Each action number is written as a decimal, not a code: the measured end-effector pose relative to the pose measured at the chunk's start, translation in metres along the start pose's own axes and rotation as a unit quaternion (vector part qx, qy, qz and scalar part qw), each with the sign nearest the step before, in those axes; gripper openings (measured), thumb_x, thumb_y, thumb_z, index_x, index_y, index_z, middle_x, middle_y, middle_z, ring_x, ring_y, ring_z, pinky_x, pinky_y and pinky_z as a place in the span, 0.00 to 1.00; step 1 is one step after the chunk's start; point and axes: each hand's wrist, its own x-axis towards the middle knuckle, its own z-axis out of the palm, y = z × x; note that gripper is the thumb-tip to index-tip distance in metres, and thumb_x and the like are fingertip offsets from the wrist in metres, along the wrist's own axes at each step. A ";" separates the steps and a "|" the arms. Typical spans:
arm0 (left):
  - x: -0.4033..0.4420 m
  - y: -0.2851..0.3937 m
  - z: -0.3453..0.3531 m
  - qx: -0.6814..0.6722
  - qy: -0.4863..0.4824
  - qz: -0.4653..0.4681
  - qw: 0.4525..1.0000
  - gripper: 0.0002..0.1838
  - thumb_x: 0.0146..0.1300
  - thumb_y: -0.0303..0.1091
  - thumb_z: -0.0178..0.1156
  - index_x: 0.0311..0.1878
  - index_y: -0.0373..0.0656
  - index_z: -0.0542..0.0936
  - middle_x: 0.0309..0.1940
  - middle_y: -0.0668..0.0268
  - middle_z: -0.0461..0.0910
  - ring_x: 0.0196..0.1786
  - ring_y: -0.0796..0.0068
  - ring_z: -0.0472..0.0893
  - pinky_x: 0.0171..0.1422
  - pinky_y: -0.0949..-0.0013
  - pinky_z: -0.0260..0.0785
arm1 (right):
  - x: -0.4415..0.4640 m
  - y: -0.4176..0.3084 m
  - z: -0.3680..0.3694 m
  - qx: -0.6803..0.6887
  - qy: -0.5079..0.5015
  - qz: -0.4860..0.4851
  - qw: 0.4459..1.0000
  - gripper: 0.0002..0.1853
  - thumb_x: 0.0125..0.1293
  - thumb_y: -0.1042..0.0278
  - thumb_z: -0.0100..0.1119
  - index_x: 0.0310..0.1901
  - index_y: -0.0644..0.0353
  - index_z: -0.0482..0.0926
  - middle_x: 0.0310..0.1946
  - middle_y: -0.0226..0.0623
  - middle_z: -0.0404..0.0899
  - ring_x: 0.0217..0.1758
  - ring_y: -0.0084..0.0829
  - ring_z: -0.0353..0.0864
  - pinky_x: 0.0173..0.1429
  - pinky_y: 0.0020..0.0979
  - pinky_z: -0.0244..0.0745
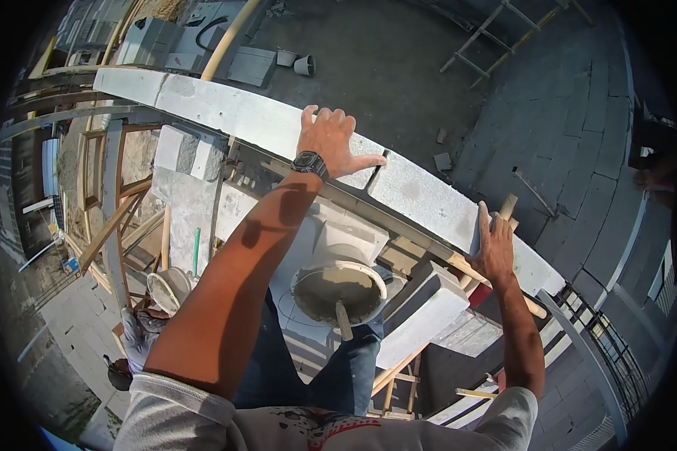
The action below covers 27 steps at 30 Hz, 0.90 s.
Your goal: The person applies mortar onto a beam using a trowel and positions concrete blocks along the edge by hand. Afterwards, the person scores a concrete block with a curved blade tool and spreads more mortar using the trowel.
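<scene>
A row of white blocks (421, 192) forms the top of a wall running from upper left to lower right. My left hand (329, 141) rests on the block top beside a narrow joint, fingers over the far edge and thumb stretched along the surface. Farther right, my right hand (495, 246) lies against the same course, fingers apart and pointing at the far side. Neither hand holds a loose object. Below, between my arms, sits a bucket of grey mortar (335, 292) with a tool handle (343, 319) sticking out.
Loose white blocks (421, 316) lie near the bucket. Wooden poles (229, 41) and frames stand at left. Two small buckets (304, 66) and a ladder (496, 37) are beyond the wall. A person (139, 334) is at lower left. Metal rebar (609, 353) stands at right.
</scene>
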 end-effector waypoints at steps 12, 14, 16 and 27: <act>-0.003 -0.001 0.001 0.003 0.012 0.024 1.000 0.50 0.51 0.86 0.57 0.47 0.40 0.84 0.44 0.59 0.81 0.55 0.61 0.78 0.77 0.43 0.49 | 0.012 0.002 -0.012 -0.045 -0.005 -0.020 0.999 0.72 0.36 0.68 0.84 0.84 0.55 0.46 0.65 0.61 0.68 0.67 0.56 0.69 0.75 0.50 0.63; -0.003 0.000 0.000 0.000 0.010 0.023 1.000 0.50 0.51 0.86 0.57 0.47 0.39 0.84 0.44 0.58 0.81 0.55 0.61 0.77 0.77 0.43 0.50 | 0.014 0.004 -0.009 -0.044 -0.006 -0.021 0.999 0.72 0.36 0.68 0.84 0.84 0.54 0.46 0.65 0.60 0.68 0.66 0.56 0.69 0.74 0.49 0.64; -0.003 0.000 0.000 0.001 0.009 0.022 1.000 0.50 0.51 0.86 0.58 0.47 0.39 0.84 0.43 0.58 0.80 0.55 0.61 0.77 0.76 0.43 0.50 | 0.013 0.006 -0.007 -0.036 -0.005 -0.022 0.999 0.72 0.36 0.68 0.84 0.84 0.53 0.46 0.65 0.60 0.68 0.66 0.56 0.70 0.74 0.49 0.65; -0.001 0.006 0.001 0.026 -0.005 0.022 0.999 0.50 0.50 0.85 0.59 0.43 0.37 0.83 0.42 0.57 0.78 0.54 0.58 0.75 0.71 0.42 0.52 | 0.009 0.002 -0.009 -0.053 -0.009 -0.017 0.998 0.76 0.32 0.66 0.87 0.84 0.51 0.44 0.61 0.54 0.70 0.64 0.51 0.71 0.73 0.47 0.65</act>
